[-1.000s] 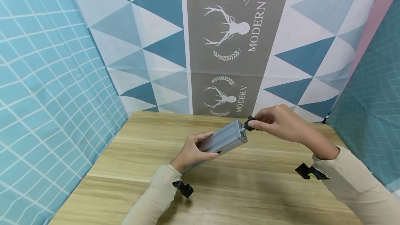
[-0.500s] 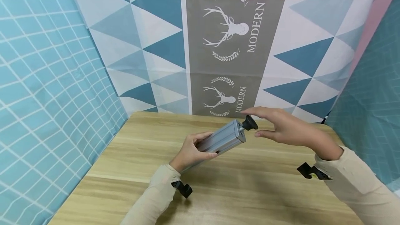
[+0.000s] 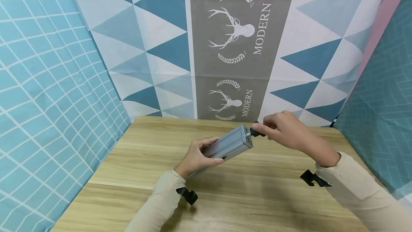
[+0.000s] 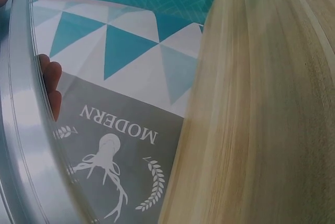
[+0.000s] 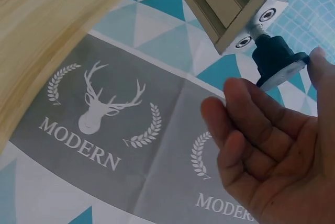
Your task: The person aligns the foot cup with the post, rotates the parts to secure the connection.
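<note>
An aluminium profile leg (image 3: 229, 143) slants up to the right above the table in the head view. My left hand (image 3: 199, 156) grips its lower half, thumb on the near side and fingertips over the far side. From the end plate (image 5: 267, 17) at its upper end sticks a short threaded stud that carries a black levelling foot (image 5: 272, 54). My right hand (image 3: 286, 130) pinches this foot between thumb and forefinger at its rim. Its other fingers are curled in the right wrist view. In the left wrist view the profile runs down the left edge.
The hands work over a wood-grain table (image 3: 145, 196). Behind it hangs a patterned cloth (image 3: 225, 38) with deer heads. A blue checked cloth (image 3: 38, 81) closes the left side, a teal cloth (image 3: 379, 117) the right.
The right hand let go of the foot half a second ago, with fingers spread around it, and now pinches it again. The left hand and the profile have hardly moved.
</note>
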The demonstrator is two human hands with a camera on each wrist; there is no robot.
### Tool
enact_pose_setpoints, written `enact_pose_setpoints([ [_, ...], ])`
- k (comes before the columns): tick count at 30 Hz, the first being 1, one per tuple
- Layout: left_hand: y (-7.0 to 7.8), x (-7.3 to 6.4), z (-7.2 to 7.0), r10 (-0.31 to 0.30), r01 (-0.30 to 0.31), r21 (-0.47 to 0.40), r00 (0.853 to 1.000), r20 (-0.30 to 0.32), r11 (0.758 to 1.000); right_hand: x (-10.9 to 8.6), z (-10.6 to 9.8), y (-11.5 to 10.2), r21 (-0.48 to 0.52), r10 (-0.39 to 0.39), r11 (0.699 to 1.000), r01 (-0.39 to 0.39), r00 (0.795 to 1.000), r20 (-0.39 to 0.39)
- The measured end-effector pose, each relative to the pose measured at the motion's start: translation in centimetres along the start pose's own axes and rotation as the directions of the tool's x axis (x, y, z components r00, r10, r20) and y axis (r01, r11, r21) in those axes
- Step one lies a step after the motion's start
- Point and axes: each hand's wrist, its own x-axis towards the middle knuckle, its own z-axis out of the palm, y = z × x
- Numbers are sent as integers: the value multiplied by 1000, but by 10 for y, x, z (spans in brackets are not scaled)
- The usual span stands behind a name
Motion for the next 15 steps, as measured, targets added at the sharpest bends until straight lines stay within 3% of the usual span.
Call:
enact_pose_setpoints([
  [8,-2,-1,0,13,-13,-7,1000,-13,1000,-4,-8,3,44,-76,997,70,982,173],
  [15,-4,-1,0,22,-22,12,1000,-4,1000,-4,-11,5,38,-252,968,249,960,119],
])
